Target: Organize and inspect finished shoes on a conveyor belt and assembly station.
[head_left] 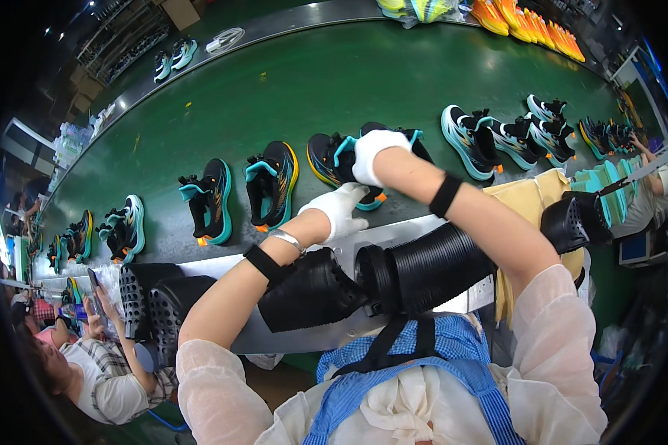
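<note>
Both my hands wear white gloves and meet at a pair of black running shoes with teal trim on the green table. My right hand reaches over the shoes, its fingers closed around the collar of the nearer black shoe. Its glove covers much of that shoe. Below it, my left hand is beside the shoe's heel, thumb apart from the fingers. The second black shoe shows partly behind my right hand. To the left stand a black shoe with a yellow sole edge and a teal-soled black shoe.
Black ribbed rubber pieces lie along the near ledge under my forearms. More shoes stand to the right, others farther left. A yellow cloth hangs at the right. Orange shoes line the far edge. A person sits at the left.
</note>
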Demonstrator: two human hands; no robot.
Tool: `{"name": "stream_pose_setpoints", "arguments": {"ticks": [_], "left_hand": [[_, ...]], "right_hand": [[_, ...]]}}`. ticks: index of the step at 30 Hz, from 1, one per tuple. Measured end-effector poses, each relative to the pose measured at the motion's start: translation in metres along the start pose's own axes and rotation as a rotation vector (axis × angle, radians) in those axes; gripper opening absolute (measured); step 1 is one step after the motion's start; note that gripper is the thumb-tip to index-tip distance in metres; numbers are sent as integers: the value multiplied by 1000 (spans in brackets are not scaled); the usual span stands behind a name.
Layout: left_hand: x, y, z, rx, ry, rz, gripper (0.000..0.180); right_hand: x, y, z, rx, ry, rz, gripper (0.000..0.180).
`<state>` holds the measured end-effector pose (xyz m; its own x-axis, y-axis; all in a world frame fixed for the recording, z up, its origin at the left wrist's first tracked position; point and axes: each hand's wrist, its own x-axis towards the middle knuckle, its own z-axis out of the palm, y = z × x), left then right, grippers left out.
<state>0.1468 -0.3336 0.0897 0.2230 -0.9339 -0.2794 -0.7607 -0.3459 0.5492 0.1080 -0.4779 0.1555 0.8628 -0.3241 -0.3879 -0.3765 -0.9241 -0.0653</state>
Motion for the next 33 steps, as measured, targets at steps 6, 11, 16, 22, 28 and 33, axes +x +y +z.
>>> {"name": "stream_pose_setpoints", "arguments": {"ticks": [6,11,16,22,28,33], "left_hand": [[8,11,-13,-19,-118,-92,63],[15,-8,3,-54,-11,14,62],[44,-10,1,31,-247,-101,61],[66,-15,-11,-15,-497,-320,49],[73,-22,-9,27,-483,-375,48],[48,0,-19,262,-327,-227,47]], "right_hand": [[40,-11,46,51,80,52,30],[38,-5,29,72,-158,-65,32],[34,-11,12,-252,-129,-283,26],[59,-17,28,-284,15,-367,23],[67,-22,28,-215,-24,-306,26],[50,-12,38,-34,88,-247,26]]}}
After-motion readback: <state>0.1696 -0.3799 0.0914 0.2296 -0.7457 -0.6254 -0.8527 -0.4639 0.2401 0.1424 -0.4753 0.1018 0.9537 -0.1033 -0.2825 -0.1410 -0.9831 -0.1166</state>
